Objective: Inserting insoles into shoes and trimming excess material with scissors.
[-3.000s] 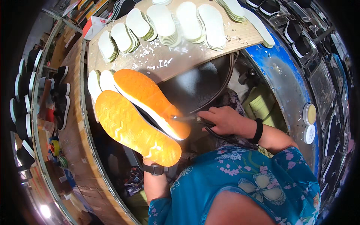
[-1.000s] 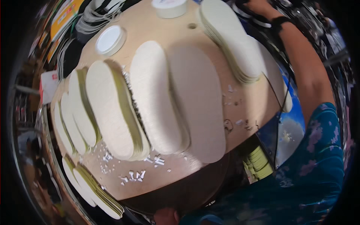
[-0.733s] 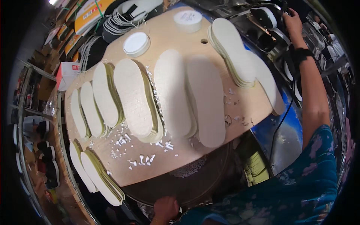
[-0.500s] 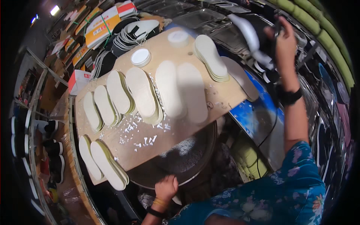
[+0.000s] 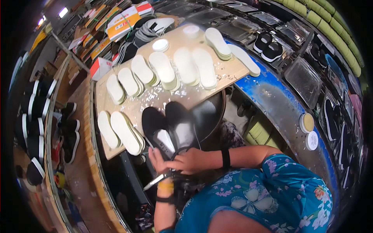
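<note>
Our left hand (image 5: 157, 160) and right hand (image 5: 185, 160) meet at the shoes (image 5: 178, 117), just ahead; whether either grip is clamped, we cannot tell. White pieces (image 5: 165, 139) already sit inside; farther ahead, insoles (image 5: 162, 66) lie loose.

Black shoes (image 5: 154, 121) (pale inside), side by side

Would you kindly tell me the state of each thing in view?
Shoes: side by side, openings facing up.
Left hand: at the shoes, grip partly hidden.
Right hand: at the shoes, fingers bent.
Metal tool: beside the hands; open or shut unclear.
Insoles: mostly stacked.
Board: strewn with scraps.
Pan: partly covered by the board.
Bench: blue paint worn.
Round tin: yellowish face up; open or closed unclear.
</note>
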A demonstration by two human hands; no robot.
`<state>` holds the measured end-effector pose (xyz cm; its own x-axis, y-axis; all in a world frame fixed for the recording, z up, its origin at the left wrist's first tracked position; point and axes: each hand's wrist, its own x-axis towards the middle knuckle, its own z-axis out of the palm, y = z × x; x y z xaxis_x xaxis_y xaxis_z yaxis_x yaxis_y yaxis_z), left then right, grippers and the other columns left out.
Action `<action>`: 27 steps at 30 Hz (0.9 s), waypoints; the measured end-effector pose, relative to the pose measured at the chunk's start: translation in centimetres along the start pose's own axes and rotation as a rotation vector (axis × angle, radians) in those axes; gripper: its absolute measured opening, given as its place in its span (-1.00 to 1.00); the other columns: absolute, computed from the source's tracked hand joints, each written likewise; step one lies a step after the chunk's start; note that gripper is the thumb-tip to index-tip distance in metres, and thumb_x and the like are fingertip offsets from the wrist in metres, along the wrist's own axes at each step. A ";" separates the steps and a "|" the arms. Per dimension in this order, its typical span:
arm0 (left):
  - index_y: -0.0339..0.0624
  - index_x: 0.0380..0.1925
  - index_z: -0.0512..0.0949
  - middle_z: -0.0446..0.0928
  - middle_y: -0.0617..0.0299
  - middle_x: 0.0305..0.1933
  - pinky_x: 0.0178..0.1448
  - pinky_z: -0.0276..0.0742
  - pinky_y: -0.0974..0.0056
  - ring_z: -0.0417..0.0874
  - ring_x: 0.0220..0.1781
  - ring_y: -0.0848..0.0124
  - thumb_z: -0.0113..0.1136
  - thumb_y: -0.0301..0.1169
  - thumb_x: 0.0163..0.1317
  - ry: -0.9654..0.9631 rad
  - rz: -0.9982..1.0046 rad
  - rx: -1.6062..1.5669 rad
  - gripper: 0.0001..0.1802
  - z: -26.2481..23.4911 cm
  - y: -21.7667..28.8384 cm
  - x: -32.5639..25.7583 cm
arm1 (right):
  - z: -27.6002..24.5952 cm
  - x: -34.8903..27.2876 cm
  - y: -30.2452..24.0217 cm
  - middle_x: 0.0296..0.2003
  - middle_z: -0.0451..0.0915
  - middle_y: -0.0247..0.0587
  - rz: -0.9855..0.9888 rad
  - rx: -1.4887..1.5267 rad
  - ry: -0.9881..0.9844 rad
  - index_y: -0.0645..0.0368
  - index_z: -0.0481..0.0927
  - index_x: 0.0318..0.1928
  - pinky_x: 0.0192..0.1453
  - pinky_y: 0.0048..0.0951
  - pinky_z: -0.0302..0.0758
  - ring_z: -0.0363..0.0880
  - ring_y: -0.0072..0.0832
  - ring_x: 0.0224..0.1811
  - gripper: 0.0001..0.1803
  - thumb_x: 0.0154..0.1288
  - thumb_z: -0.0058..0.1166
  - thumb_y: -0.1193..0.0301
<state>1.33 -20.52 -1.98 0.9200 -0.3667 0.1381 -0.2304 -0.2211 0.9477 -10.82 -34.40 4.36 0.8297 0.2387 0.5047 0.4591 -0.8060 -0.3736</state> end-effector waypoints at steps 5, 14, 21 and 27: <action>-0.43 0.05 0.31 0.36 -0.21 0.04 0.16 0.29 0.12 0.39 0.08 -0.03 0.11 -0.33 0.17 0.028 0.258 0.363 -0.50 0.4 0.4 1.7 | 0.6 -2.1 0.6 -0.36 0.47 -0.15 0.126 0.126 -0.087 0.01 0.24 0.19 -0.44 -0.29 0.49 0.53 -0.21 -0.42 -0.26 -0.07 0.23 0.35; -0.35 -0.56 0.54 0.53 -0.21 -0.51 -0.21 0.53 0.00 0.58 -0.35 -0.14 0.06 -0.02 0.13 -0.383 0.191 1.049 -0.49 4.9 7.1 4.5 | -6.6 -3.0 3.9 -0.49 0.58 -0.27 1.087 1.051 0.452 0.14 0.39 0.00 -0.50 -0.53 0.45 0.54 -0.53 -0.56 -0.47 -0.02 0.30 0.46; -0.35 -0.51 0.50 0.53 -0.01 -0.48 -0.26 0.45 0.22 0.55 -0.40 0.16 0.00 -0.47 0.11 -0.379 0.252 0.391 -0.84 -2.4 3.7 3.2 | -6.6 -9.1 9.0 -0.35 0.54 -0.14 0.944 1.020 0.225 0.16 0.26 0.14 -0.44 -0.56 0.42 0.53 -0.50 -0.40 -0.49 0.16 0.05 0.45; -0.32 -0.18 0.55 0.60 0.10 -0.17 -0.02 0.44 0.32 0.61 -0.14 0.27 0.12 -0.43 0.05 -0.565 0.232 0.350 -0.69 -7.3 9.3 1.2 | -7.5 -5.9 6.1 -0.08 0.49 -0.11 0.608 0.521 0.061 0.15 0.39 0.11 0.08 -0.31 0.39 0.46 -0.21 0.01 -0.30 -0.07 0.33 0.20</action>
<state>2.56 -16.43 9.07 0.5510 -0.8320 0.0649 -0.5764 -0.3231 0.7506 -15.27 -44.80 4.96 0.9703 -0.2029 0.1319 0.0341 -0.4251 -0.9045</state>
